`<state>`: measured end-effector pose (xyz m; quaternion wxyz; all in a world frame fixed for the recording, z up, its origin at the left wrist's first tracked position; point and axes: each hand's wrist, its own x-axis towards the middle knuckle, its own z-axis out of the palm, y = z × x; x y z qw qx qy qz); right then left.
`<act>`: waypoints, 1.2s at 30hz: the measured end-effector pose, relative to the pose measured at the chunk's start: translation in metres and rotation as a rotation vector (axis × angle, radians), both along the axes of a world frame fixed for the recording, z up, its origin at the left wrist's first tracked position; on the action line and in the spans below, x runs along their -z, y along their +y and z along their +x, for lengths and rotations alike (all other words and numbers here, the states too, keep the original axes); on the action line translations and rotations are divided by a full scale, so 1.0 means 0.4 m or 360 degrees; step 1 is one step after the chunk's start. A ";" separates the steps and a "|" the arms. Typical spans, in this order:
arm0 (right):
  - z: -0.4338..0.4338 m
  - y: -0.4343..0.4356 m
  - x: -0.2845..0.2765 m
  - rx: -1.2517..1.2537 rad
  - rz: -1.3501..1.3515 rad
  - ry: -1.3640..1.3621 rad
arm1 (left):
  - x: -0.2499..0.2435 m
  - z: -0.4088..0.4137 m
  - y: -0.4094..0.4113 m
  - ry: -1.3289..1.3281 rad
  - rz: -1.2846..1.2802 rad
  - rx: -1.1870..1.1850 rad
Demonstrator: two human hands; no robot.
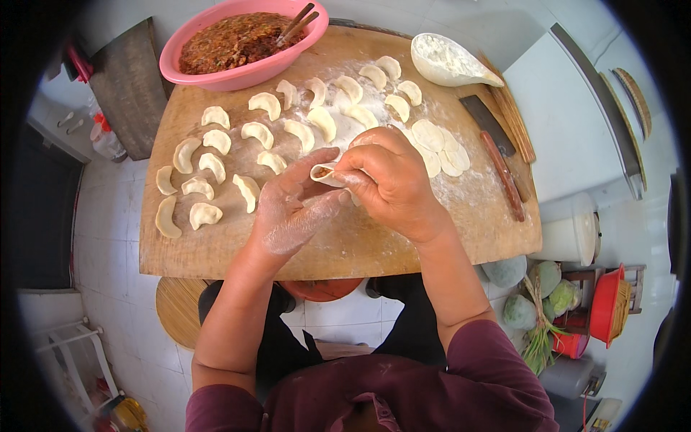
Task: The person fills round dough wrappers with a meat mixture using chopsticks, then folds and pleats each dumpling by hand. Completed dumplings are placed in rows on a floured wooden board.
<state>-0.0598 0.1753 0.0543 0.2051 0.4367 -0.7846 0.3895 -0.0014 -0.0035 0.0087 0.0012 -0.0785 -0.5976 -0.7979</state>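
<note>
Between my two hands is a partly folded dumpling point(325, 174) with brown filling showing at its left end. My left hand point(297, 202), dusted with flour, supports it from the left and below. The fingertips of my right hand point(386, 181) pinch the wrapper's edge from the right. Several folded dumplings point(257, 135) lie spaced over the floured wooden board point(302, 259), left of and beyond my hands. Round flat wrappers point(429, 135) overlap just right of my right hand. A pink basin point(245, 81) of minced filling point(227, 43), with two utensil handles sticking out, stands at the far left.
A scoop of flour point(451, 62) sits at the board's far right. Near the right edge lie a dark flat blade point(486, 124), a reddish-brown rolling pin point(503, 175) and a bundle of thin sticks point(513, 121). A round wooden stool top point(178, 310) is below the board at left.
</note>
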 end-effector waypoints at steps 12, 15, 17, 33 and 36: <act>0.012 -0.007 -0.003 -0.0061 0.0003 -0.0066 | 0.015 -0.003 0.000 0.0021 -0.0234 0.0009; 0.012 -0.011 -0.004 -0.0059 -0.0043 -0.0015 | 0.014 -0.004 0.011 0.0010 0.0034 0.0035; 0.011 -0.010 -0.006 -0.0056 -0.0023 -0.0049 | 0.014 -0.006 0.007 0.0026 0.0006 0.0011; 0.025 -0.021 0.001 -0.0133 -0.0210 -0.0504 | 0.038 -0.012 -0.027 -0.0148 -0.0036 0.0212; 0.018 -0.022 0.005 -0.0265 -0.0092 -0.0611 | 0.023 0.002 -0.023 -0.0105 0.0099 0.0239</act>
